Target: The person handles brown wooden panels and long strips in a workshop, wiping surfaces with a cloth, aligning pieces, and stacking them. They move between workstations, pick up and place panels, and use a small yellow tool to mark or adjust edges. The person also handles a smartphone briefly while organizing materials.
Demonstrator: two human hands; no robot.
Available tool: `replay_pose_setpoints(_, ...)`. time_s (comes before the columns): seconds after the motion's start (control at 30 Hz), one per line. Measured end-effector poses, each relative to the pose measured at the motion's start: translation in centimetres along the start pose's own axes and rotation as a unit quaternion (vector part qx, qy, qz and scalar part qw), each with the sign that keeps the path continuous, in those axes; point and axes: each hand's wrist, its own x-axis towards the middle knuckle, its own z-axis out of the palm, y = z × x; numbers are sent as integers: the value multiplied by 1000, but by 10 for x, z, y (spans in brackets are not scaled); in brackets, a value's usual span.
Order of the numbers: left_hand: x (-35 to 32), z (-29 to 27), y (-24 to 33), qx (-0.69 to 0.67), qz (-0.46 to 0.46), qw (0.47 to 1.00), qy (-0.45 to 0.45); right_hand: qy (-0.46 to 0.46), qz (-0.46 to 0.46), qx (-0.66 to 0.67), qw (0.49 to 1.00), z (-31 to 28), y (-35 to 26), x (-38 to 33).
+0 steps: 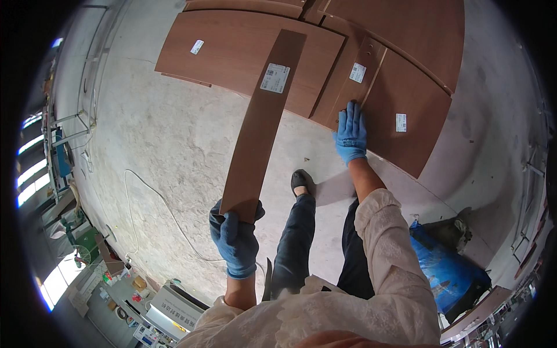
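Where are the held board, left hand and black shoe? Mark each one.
Held board (262, 124), head view: middle of its brown face.
Left hand (237, 242), head view: its gloved middle.
Black shoe (298, 178), head view: its toe.

Held board (259, 136): in your left hand (235, 238), far end above left-hand panel (226, 43). Your right hand (351, 136): at near end of short strip (348, 93). Right-hand panel (409, 93): right of strip. Cable (174, 219): on floor (185, 145), to your left. Bundle (444, 267): to your right.

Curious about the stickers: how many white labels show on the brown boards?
4: one label on the board in the left hand; left label, middle label, right label on boards beyond. More may be hidden.
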Motion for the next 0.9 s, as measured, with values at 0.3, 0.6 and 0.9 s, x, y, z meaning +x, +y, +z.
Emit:
replay_pose_setpoints(0.3,-6,-35,28,61,-39,997,-16,9,24,70,997,-70,-12,-11)
replay_pose_setpoints(0.6,33,-96,145,122,-26,976,-180,115,266,684,669,-250,-30,40)
replay_pose_setpoints(0.9,131,-87,222,120,-82,965,-216,-78,303,697,646,-318,-34,78)
